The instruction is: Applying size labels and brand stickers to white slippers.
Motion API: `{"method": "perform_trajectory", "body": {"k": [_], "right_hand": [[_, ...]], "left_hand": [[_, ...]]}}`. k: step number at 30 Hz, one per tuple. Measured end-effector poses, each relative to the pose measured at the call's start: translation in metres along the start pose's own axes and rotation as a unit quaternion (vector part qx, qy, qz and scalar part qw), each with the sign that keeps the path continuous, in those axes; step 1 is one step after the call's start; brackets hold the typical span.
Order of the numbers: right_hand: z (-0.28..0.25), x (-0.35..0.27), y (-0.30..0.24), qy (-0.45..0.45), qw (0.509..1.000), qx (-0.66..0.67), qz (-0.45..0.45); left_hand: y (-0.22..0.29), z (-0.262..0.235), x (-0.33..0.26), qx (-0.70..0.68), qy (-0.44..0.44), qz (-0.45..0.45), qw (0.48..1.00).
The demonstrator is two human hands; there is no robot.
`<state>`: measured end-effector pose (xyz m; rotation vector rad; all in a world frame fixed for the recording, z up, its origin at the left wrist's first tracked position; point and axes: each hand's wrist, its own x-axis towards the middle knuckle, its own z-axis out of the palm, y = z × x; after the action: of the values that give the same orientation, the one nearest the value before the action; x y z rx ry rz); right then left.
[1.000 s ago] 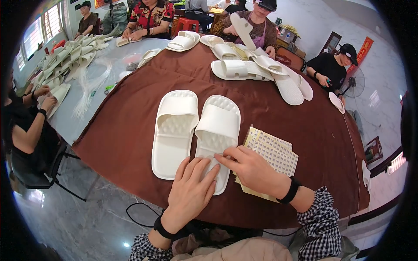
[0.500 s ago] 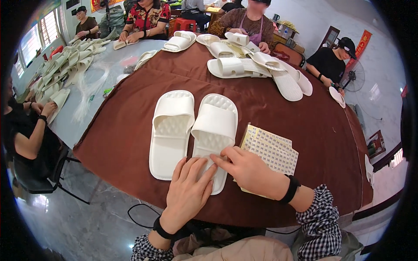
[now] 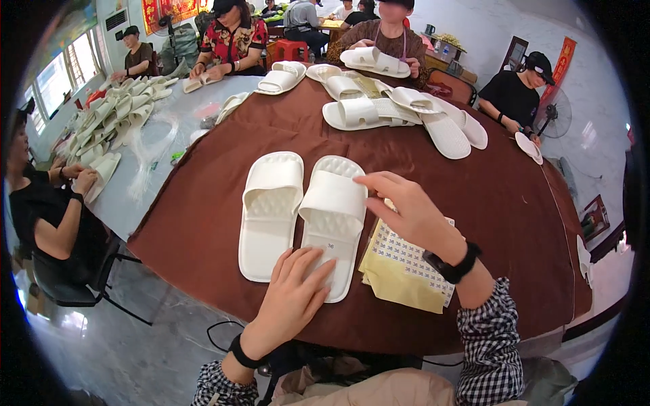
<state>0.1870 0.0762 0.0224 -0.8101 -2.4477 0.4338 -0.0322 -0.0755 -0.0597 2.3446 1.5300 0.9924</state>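
Note:
Two white slippers lie side by side on the brown cloth, toes pointing away from me: the left slipper [image 3: 266, 250] and the right slipper [image 3: 335, 203]. A small printed sticker [image 3: 330, 246] sits on the right slipper's insole. My left hand [image 3: 292, 287] rests open on that slipper's heel half, fingers stretched out. At its toe end, my right hand [image 3: 406, 206] is at the strap's right edge, thumb and forefinger apart with nothing seen between them; whether it touches is unclear. Under my right wrist lies a sheet of stickers [image 3: 406, 260] with yellowish backing.
A heap of white slippers [image 3: 369, 111] covers the far side of the brown cloth [image 3: 196, 223]. Another pile of slippers [image 3: 112, 115] lies on the grey table [image 3: 145, 162] at left. Several people sit around handling slippers. A standing fan [image 3: 556, 114] is at right.
My right hand has lifted from the insole and moved forward to the slipper's toe end, exposing the sticker there. The sticker sheet sits at a different angle. Across the table, a person has raised a slipper.

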Motion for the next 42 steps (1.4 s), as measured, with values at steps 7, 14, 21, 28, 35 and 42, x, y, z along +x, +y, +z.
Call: {"method": "perform_trajectory", "body": {"k": [7, 14, 21, 28, 35, 42], "right_hand": [[0.036, 0.008, 0.045, -0.022, 0.999, -0.017, 0.024], [0.031, 0.011, 0.032, -0.057, 0.993, 0.040, 0.094], [0.023, 0.008, 0.018, -0.108, 0.976, 0.053, 0.179], [0.004, 0.006, 0.038, -0.027, 0.894, 0.415, 0.166], [0.011, 0.001, 0.066, 0.040, 0.536, 0.824, 0.179], [0.003, 0.001, 0.055, 0.085, 0.521, 0.817, 0.232]], "left_hand": [[0.006, -0.093, 0.023, -0.130, -0.070, -0.034, 0.988], [-0.092, -0.119, 0.099, 0.036, -0.086, 0.003, 0.996], [-0.166, -0.074, 0.133, 0.007, -0.169, -0.069, 0.983], [-0.156, -0.094, 0.111, -0.249, -0.111, -0.319, 0.908], [-0.170, -0.091, 0.098, -0.779, -0.051, -0.066, 0.621], [-0.158, -0.080, 0.084, -0.756, -0.004, -0.067, 0.651]]}}
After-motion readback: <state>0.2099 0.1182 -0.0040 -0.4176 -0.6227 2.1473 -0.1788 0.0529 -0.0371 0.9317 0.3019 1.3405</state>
